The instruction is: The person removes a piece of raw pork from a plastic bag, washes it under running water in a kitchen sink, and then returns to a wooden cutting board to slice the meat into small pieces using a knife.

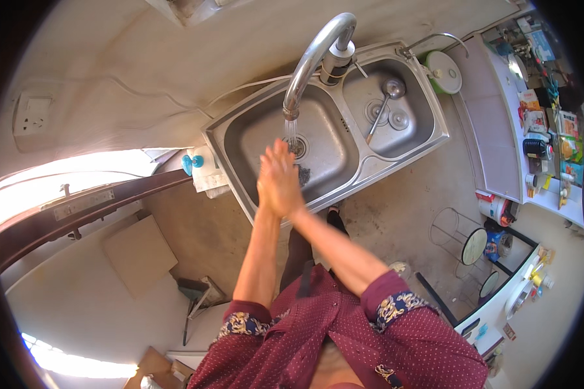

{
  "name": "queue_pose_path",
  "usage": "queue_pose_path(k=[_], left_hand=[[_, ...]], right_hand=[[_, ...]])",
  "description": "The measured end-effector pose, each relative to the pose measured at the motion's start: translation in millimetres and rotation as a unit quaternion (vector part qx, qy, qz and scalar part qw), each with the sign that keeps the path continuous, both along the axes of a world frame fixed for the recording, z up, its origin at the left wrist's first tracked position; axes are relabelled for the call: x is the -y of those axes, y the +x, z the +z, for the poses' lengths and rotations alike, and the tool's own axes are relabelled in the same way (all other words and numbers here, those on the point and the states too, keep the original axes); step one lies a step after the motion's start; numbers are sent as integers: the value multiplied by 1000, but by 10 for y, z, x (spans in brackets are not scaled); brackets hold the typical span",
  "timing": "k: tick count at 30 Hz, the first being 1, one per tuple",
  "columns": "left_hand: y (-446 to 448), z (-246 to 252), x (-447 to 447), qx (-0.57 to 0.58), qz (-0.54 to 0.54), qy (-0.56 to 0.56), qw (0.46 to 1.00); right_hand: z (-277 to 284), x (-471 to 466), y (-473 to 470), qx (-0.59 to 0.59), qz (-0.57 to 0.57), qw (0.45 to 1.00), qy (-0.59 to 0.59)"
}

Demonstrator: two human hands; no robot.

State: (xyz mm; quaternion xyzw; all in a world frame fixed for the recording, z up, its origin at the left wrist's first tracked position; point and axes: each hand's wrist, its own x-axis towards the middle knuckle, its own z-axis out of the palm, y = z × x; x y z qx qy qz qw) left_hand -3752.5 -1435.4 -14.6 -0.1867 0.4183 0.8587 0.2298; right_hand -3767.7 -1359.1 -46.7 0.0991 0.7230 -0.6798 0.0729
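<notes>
My left hand [267,182] and my right hand [287,189] are pressed together, palm to palm, over the left basin of a stainless steel double sink [328,131]. No object shows between them. Water [291,132] runs from the curved chrome faucet [309,58] just beyond my fingertips, above the drain [298,147]. A dark scouring pad [303,175] lies in the basin beside my hands, partly hidden by them. In the right basin a metal ladle [394,89] rests near round drain parts [398,119].
Blue-topped bottles [192,164] stand left of the sink. A lidded green container [443,72] sits to its right, near a shelf unit [501,116] holding packets and jars. Round-topped stools [474,246] stand at the lower right. A dustpan [192,288] is at the lower left.
</notes>
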Motion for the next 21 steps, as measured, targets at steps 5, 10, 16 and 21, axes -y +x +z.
queue_pose_path(k=[5,10,16,21], left_hand=[[77,-81,15,58,113,139,982],[110,-195,32,-42,-27,131,990],[-35,-238,30,-24,25,195,980],[-222,-181,100,-6,62,175,983]], right_hand=[[-149,-110,-128,8,13,980,201],[-17,-90,-178,38,31,991,127],[-150,88,-169,31,18,980,196],[-434,-53,-80,-39,85,931,353]])
